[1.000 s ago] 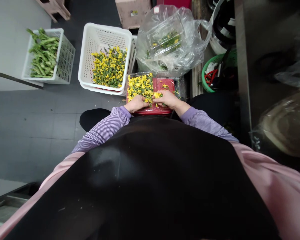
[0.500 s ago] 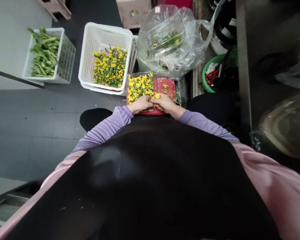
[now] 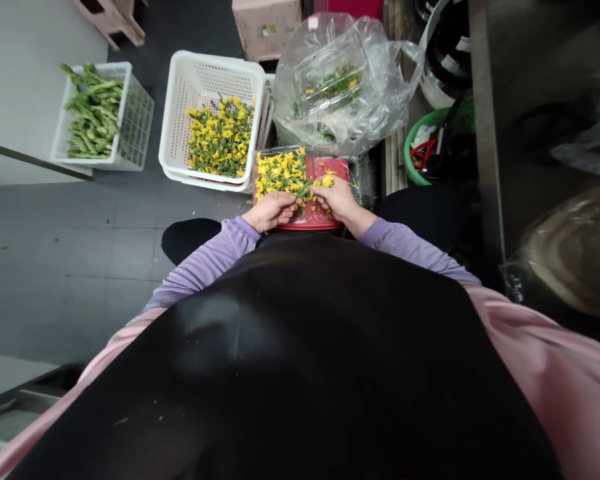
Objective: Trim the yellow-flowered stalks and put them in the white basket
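A slim green stem with a yellow blossom (image 3: 305,189) spans the gap between my two hands above a red tray (image 3: 336,167). My left hand (image 3: 274,211) pinches its green end, fingers curled. My right hand (image 3: 336,197) grips near its other end, where yellow petals show by the fingertips. Just beyond my left hand, a clear plastic box (image 3: 255,175) full of yellow-flowered green pieces rests on the tray's left part. Loose petals and bits of stem lie around my right hand on the tray.
A white basket (image 3: 173,113) with more yellow-flowered pieces stands ahead on the left. Another white basket (image 3: 135,127) holds thick green stalks. A clear plastic bag (image 3: 380,87) with boxes inside sits ahead. At right are a green basket (image 3: 414,163) and a metal counter (image 3: 485,120).
My hands have moved apart; the left drew back to the left. The green stem now shows stretched between them. The view shifted slightly.
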A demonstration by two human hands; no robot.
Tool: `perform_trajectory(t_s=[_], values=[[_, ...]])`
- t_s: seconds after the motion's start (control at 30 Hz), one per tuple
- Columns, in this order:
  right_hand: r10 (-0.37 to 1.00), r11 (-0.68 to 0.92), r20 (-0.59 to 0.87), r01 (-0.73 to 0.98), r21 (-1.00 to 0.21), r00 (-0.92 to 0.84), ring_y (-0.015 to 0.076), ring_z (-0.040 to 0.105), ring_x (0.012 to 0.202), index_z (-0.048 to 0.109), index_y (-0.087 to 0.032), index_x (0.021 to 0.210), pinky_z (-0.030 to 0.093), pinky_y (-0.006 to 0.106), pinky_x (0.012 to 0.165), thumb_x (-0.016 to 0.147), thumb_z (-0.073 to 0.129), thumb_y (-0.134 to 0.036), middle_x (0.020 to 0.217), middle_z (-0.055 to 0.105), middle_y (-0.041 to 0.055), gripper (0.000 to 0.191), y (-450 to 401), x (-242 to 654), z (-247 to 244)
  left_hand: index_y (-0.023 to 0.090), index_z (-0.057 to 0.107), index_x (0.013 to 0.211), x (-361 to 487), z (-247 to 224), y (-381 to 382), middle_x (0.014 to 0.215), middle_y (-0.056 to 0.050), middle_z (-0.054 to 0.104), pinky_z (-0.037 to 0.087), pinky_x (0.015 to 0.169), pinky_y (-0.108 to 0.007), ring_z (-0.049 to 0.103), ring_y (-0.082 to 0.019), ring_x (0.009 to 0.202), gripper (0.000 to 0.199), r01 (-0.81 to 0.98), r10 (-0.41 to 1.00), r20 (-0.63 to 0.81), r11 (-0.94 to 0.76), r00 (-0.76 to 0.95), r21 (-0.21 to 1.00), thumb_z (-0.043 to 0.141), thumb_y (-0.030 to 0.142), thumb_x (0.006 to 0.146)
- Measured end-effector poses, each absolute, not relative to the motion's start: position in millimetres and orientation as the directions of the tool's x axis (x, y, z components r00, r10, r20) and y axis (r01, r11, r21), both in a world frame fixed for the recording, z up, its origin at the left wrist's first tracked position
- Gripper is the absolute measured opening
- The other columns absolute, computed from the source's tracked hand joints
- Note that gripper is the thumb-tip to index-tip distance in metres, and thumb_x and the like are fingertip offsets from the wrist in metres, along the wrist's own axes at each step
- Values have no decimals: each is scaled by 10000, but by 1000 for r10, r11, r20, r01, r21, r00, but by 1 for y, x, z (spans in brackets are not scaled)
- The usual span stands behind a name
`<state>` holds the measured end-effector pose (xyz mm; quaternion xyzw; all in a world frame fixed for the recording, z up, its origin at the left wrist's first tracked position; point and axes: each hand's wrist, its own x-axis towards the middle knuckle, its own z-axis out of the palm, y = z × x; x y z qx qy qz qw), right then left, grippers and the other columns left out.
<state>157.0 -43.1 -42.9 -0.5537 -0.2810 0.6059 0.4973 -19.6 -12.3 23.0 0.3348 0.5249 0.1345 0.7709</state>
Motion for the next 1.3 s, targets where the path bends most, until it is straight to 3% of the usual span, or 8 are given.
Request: perform_trajectory(t_s=[0.2,0.43,0.57,0.73,1.0,1.17,1.3], values=[[935,-315,-348,-300,-900,65,72,398,434,537,-230,924,248,189,397,782,867,-326,525,499,-89,372,-43,159,-43,101,660,759,-20,16,-14,497,47,507,215,376,-173,355,-19,359,215,235,609,-663,634,435,737,643,130,971],[945,-313,-324,-386,-868,-38,73,402,445,473,-248,920,256,191,405,731,921,-413,525,474,-110,514,-47,153,-41,131,654,740,-18,16,-19,448,72,484,215,391,-199,352,-36,337,222,396,663,-553,392,504,830,578,93,946],[945,-325,-311,-438,-838,-106,63,384,445,469,-243,923,255,178,398,748,906,-385,542,485,-111,491,-48,152,-40,128,654,699,-17,16,-20,472,72,508,241,437,-191,364,-30,387,191,410,705,-465,264,536,873,589,76,871],[928,-372,-306,-452,-811,-215,50,352,420,506,-221,946,230,155,390,778,869,-363,502,434,-132,425,-46,158,-40,147,608,695,-16,16,-20,481,69,493,234,416,-188,349,-32,369,215,399,686,-518,344,511,850,552,102,897],[914,-405,-346,-433,-806,-212,44,368,408,513,-223,935,248,143,389,789,873,-321,516,480,-127,400,-49,154,-32,182,523,670,-13,18,-24,504,65,473,224,420,-186,336,-40,383,287,373,688,-537,393,487,841,586,166,949],[873,-487,-422,-489,-724,-245,28,326,410,516,-196,838,205,143,378,811,837,-220,532,454,-111,323,-50,154,-24,171,512,558,-17,14,-18,506,50,493,313,522,-194,393,-58,478,326,431,718,-411,171,561,886,549,99,874],[829,-544,-496,-578,-608,-258,16,267,421,509,-180,785,170,139,365,869,752,-186,602,491,-80,258,-43,163,-21,170,546,536,-20,4,-10,551,24,524,391,635,-225,460,-100,566,367,578,723,-404,7,561,816,518,117,897]])
